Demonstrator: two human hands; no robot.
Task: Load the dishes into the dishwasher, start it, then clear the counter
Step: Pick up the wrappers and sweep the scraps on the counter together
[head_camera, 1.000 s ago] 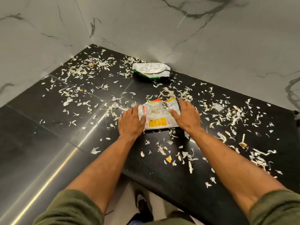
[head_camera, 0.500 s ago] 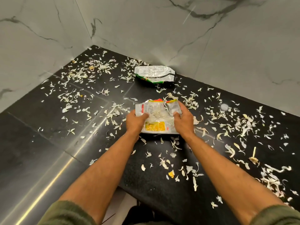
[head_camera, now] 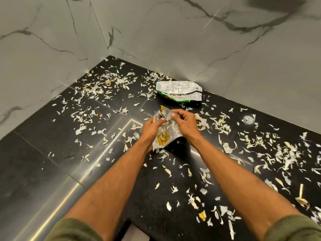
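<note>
Left hand (head_camera: 151, 130), right hand (head_camera: 185, 126): fingers curled, both pinching crumpled yellow packet (head_camera: 162, 139), held upright just above black desk (head_camera: 34, 162). Green packet (head_camera: 178, 92) flat on desk beside marble wall (head_camera: 225, 49). Pale peels (head_camera: 286, 153) strewn across desk.

Left sleeve (head_camera: 74, 230): olive green, soft, slightly fuzzy cloth, bunched into a thick roll by the near edge of the counter (head_camera: 34, 162).
Right sleeve (head_camera: 293, 228): same olive cloth and thick rolled cuff, also by the counter's near edge.
Left forearm (head_camera: 111, 181): bare from cuff to wrist, fine hair, above the counter.
Right forearm (head_camera: 231, 174): bare likewise, fine hair.
Left hand (head_camera: 151, 129): bare, nails short.
Right hand (head_camera: 185, 125): bare, short thumbnail showing.
</note>
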